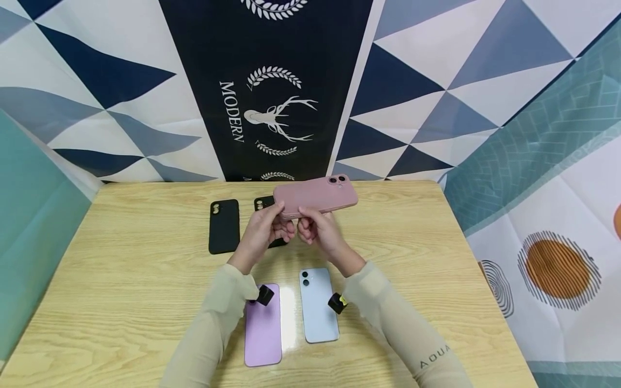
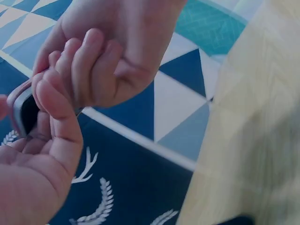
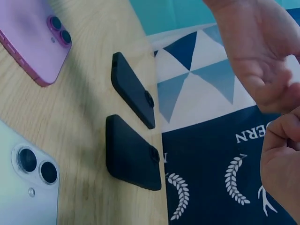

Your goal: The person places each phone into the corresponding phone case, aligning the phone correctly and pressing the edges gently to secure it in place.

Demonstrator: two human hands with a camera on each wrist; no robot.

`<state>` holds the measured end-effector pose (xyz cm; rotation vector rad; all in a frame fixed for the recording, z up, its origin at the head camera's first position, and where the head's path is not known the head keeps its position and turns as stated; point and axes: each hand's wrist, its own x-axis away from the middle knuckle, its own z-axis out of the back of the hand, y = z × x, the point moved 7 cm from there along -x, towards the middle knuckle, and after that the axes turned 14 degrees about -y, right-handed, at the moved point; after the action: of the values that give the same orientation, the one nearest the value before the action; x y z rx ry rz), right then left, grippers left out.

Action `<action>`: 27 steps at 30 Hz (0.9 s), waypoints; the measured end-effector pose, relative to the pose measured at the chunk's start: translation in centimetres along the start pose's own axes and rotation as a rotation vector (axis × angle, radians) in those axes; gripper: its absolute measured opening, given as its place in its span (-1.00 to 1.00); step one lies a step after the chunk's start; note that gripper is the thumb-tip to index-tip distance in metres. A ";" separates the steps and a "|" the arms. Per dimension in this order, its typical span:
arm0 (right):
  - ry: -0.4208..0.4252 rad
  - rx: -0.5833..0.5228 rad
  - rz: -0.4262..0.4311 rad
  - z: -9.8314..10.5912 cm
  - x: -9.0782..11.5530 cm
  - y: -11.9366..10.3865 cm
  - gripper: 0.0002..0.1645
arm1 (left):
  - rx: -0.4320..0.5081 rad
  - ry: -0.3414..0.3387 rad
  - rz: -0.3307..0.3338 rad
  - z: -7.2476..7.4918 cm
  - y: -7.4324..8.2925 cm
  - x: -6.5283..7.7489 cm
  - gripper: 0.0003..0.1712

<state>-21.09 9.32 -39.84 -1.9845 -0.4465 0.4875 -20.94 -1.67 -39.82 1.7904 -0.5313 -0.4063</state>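
Observation:
Both hands hold a pink phone [image 1: 312, 196] up over the back edge of the table, its back with two camera lenses facing up. My left hand [image 1: 262, 231] pinches the left end, thumb on top and fingers curled below. My right hand [image 1: 324, 233] grips the near long edge with its thumb, the other fingers curled under. In the left wrist view a corner of the phone [image 2: 27, 110] shows a dark front inside a pinkish rim, partly hidden by fingers. Below the hands lies a black phone case [image 1: 262, 203], partly covered by the left hand.
Another black phone case [image 1: 224, 226] lies to the left. Nearer the front, a purple phone [image 1: 262, 337] and a light blue phone [image 1: 318, 312] lie back up beneath the forearms. A patterned cloth [image 1: 286, 48] hangs behind the wooden table [image 1: 145, 269].

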 end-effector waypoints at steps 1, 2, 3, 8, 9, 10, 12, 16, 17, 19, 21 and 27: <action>-0.003 -0.024 0.007 0.1 0.0 0.0 -0.51 | -0.024 0.002 0.012 0.2 0.0 0.1 -0.57; -0.005 -0.045 0.016 0.1 0.0 0.0 -0.50 | -0.046 0.001 0.025 0.4 0.0 0.1 -0.56; -0.008 -0.060 0.021 0.2 0.0 0.0 -0.50 | -0.064 0.001 0.039 0.5 0.0 0.2 -0.55; -0.033 -0.089 0.037 0.3 0.0 0.0 -0.51 | -0.099 -0.046 0.073 0.7 -0.1 0.0 -0.62; -0.034 -0.093 0.036 0.3 0.0 0.0 -0.51 | -0.101 -0.052 0.075 0.7 -0.1 0.0 -0.64; -0.034 -0.093 0.035 0.3 0.0 0.0 -0.51 | -0.102 -0.056 0.075 0.6 -0.1 0.0 -0.66; -0.031 -0.092 0.030 0.3 -0.1 0.1 -0.52 | -0.097 -0.057 0.068 0.6 -0.1 -0.1 -0.69; -0.030 -0.082 0.020 0.2 -0.1 0.1 -0.55 | -0.048 -0.037 0.040 0.5 -0.1 -0.1 -0.70; -0.029 -0.079 0.020 0.2 -0.1 0.1 -0.56 | -0.034 -0.031 0.031 0.5 -0.1 -0.1 -0.70; -0.026 -0.074 0.022 0.1 -0.1 0.0 -0.58 | -0.011 -0.015 0.012 0.5 0.0 -0.1 -0.71; -0.025 -0.062 0.015 0.1 -0.2 0.1 -0.57 | 0.004 -0.003 -0.013 0.4 0.0 -0.2 -0.73; -0.066 -0.050 -0.060 -0.6 -0.4 0.6 -0.51 | 0.040 0.000 -0.081 0.0 0.1 -0.5 -0.74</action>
<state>-21.05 8.40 -40.10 -2.0014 -0.5630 0.5095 -21.42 -1.42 -39.72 1.8555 -0.4703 -0.4541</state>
